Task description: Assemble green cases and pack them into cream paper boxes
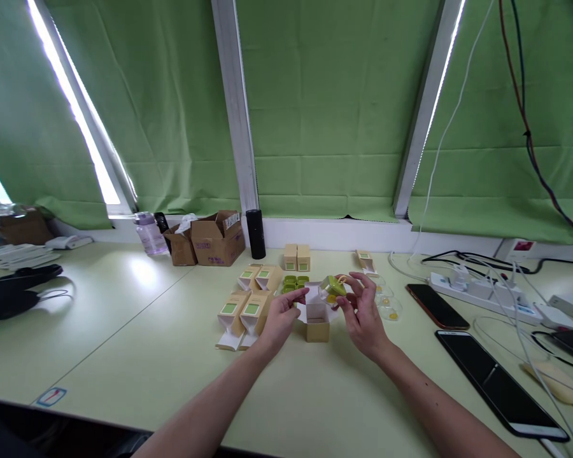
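A small cardboard box (318,329) stands upright on the table, its white-lined flaps spread open at the top. My left hand (281,318) pinches one of the flaps on the left side. Between the fingertips of my right hand (364,316) is a small green container (333,286) with a clear part and a yellow loop, tilted above the opening. Behind my left hand sit several green cups (293,282), partly hidden. Clear round plastic pieces with yellow centres (388,306) lie right of my right hand.
Several open boxes with green labels (251,308) stand left; two closed ones (297,257) are further back. A brown carton (218,240), black cylinder (255,234) and lilac bottle (150,234) line the wall. Right are phones (499,381), a power strip (482,296) and cables.
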A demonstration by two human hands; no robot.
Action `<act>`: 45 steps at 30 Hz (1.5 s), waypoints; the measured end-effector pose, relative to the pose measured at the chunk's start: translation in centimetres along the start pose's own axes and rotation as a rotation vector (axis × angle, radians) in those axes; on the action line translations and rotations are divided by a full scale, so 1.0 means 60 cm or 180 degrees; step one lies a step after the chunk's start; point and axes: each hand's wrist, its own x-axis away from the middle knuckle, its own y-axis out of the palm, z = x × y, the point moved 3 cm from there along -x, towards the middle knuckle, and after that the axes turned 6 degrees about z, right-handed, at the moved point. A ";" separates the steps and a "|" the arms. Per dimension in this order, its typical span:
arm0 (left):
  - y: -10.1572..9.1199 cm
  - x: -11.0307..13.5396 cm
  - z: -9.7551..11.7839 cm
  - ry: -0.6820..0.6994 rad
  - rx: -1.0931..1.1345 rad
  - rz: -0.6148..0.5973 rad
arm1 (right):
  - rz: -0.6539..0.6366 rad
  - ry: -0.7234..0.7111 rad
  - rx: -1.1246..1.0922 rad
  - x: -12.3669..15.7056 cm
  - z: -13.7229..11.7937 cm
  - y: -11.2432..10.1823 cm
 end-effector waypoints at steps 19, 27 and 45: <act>0.004 0.001 -0.001 -0.0148 0.0466 -0.0043 | -0.0741 -0.0214 0.0988 0.004 -0.032 0.003; 0.002 0.001 -0.003 -0.0126 0.0392 -0.0030 | -0.0898 -0.0356 0.1231 0.009 -0.034 0.008; 0.006 0.008 0.008 -0.0063 0.0371 -0.0022 | -0.0966 -0.0637 0.1485 0.011 -0.042 0.019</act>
